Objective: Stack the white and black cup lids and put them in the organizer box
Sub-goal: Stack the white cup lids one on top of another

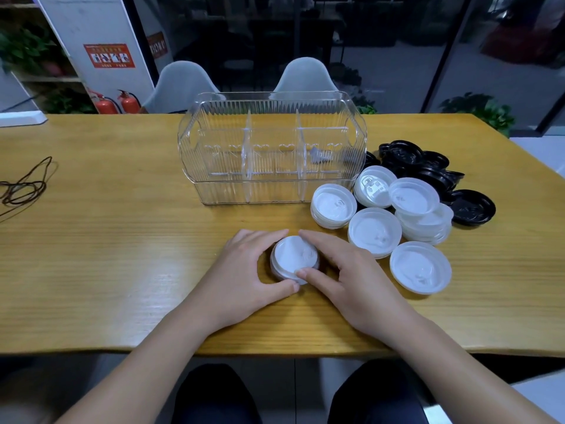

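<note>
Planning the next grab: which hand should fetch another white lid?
Probably the right hand: the loose white lids lie just beside it, while the left hand can steady the stack.

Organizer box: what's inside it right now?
No lids show in the clear organizer box; dividers split it into three sections. A small grey shape shows in the right section, though whether it lies inside or behind the wall is unclear.
</note>
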A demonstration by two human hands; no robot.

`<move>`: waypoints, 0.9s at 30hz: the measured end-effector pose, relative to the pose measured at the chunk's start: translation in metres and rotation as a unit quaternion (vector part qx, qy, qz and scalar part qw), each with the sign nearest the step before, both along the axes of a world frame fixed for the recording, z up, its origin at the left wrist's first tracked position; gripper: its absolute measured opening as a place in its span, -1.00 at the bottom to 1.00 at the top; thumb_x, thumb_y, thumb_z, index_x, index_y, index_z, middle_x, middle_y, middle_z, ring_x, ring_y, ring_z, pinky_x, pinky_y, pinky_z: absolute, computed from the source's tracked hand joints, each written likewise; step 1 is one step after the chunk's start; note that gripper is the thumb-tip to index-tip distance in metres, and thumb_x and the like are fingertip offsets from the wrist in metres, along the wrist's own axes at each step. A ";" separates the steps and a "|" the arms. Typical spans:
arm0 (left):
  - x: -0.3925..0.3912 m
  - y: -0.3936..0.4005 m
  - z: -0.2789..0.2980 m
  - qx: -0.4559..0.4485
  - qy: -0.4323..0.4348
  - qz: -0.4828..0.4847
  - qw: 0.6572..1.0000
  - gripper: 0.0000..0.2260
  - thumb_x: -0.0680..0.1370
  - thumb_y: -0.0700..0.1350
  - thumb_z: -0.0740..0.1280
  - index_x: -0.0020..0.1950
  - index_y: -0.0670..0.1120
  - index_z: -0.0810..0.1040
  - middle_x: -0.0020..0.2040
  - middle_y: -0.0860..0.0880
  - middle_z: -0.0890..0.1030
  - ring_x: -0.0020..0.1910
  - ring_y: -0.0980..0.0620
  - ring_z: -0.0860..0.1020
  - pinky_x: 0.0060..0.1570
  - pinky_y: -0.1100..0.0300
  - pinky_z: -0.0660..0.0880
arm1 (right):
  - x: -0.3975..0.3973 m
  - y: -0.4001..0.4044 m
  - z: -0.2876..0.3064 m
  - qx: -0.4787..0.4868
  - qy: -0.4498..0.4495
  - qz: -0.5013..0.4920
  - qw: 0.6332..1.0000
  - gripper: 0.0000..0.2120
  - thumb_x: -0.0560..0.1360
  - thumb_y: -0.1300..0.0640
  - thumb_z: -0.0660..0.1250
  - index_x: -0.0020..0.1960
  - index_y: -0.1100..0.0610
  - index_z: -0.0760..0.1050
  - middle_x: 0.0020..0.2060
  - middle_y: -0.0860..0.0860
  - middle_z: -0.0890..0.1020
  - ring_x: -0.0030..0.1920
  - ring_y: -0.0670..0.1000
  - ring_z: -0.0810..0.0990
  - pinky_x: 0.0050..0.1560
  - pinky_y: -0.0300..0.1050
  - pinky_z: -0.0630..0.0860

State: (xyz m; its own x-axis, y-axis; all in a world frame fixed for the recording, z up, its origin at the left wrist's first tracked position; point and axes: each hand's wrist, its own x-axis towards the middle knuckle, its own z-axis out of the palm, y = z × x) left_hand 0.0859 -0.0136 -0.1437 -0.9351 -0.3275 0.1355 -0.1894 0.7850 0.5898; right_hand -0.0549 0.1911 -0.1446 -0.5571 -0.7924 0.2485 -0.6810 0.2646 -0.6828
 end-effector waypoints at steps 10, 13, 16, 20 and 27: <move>0.001 0.003 0.002 0.008 -0.005 -0.001 1.000 -0.19 0.53 0.18 0.65 0.73 0.23 0.41 0.29 0.56 0.37 0.49 0.28 0.36 0.53 0.25 0.30 | 0.003 -0.001 0.000 -0.002 0.052 0.008 0.999 -0.57 0.69 -0.05 0.46 0.52 0.00 0.55 0.28 -0.30 0.63 0.13 -0.38 0.48 0.21 -0.52 0.32; 0.001 0.001 0.000 0.026 0.005 -0.006 1.000 -0.25 0.49 0.19 0.67 0.65 0.28 0.49 0.32 0.47 0.48 0.51 0.29 0.38 0.57 0.16 0.38 | 0.003 -0.002 -0.001 0.014 0.059 0.010 0.998 -0.56 0.70 -0.08 0.45 0.53 0.00 0.54 0.30 -0.25 0.64 0.10 -0.29 0.52 0.18 -0.42 0.37; 0.001 -0.003 0.000 0.033 0.009 -0.023 0.999 -0.21 0.44 0.28 0.70 0.63 0.27 0.52 0.42 0.42 0.54 0.60 0.28 0.34 0.57 0.19 0.37 | 0.004 -0.002 -0.001 0.023 0.064 0.007 0.998 -0.49 0.68 -0.10 0.47 0.59 -0.03 0.51 0.36 -0.20 0.66 0.22 -0.14 0.60 0.26 -0.21 0.46; -0.001 -0.004 0.001 0.022 0.019 -0.019 0.999 -0.17 0.43 0.30 0.70 0.66 0.22 0.53 0.45 0.42 0.54 0.58 0.36 0.30 0.51 0.35 0.32 | 0.004 0.001 0.001 0.028 0.035 -0.017 0.999 -0.34 0.64 -0.12 0.52 0.68 -0.11 0.41 0.36 -0.20 0.68 0.29 -0.14 0.58 0.28 -0.36 0.42; -0.002 -0.005 0.003 0.026 0.016 -0.009 0.999 -0.15 0.39 0.31 0.71 0.65 0.23 0.55 0.39 0.42 0.56 0.53 0.36 0.31 0.43 0.41 0.30 | 0.004 0.001 0.001 0.017 0.010 -0.047 0.999 -0.30 0.55 -0.20 0.59 0.62 -0.08 0.49 0.40 -0.24 0.67 0.37 -0.17 0.59 0.31 -0.50 0.37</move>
